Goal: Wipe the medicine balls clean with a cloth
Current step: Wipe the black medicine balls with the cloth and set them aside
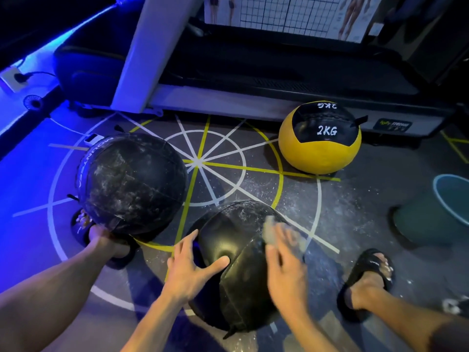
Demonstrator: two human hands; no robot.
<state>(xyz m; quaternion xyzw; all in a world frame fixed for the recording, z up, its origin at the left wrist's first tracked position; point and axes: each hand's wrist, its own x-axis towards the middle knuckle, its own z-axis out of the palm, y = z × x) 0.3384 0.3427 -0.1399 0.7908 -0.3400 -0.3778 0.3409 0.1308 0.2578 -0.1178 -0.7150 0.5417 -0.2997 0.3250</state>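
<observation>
- Nearest to us, our left hand [189, 266] rests spread on the near black leather medicine ball [236, 270], fingers straight, thumb pressed into its left panel.
- Our right hand [285, 262] lies on the same ball's right side, blurred, fingers extended over a pale grey cloth [275, 231]; the cloth sits pressed between the fingers and the ball, and we cannot tell whether any finger curls round it.
- This ball sits on the grey rubber gym floor [342, 212] between our legs, toward the floor's near edge; white dusty smears mark its far upper surface, while the panel under our left hand looks clean.
- Our right foot in a black slide sandal [368, 278] stands just right of the ball; our left foot in the other black slide sandal [119, 257] is partly hidden under the second ball.
- To the left and a little further off sits a larger black medicine ball [132, 184], streaked all over with white dust and carrying white lettering along its left seam.
- White and yellow painted lines [200, 161] radiate across the floor between the balls.
- At the floor's right edge stands a teal bucket [431, 214] with a light rim.
- Further back on the right, a yellow and black medicine ball marked 2KG [319, 138] rests just beside the base of a grey treadmill [253, 72].
- Blue light falls along the floor's left edge.
</observation>
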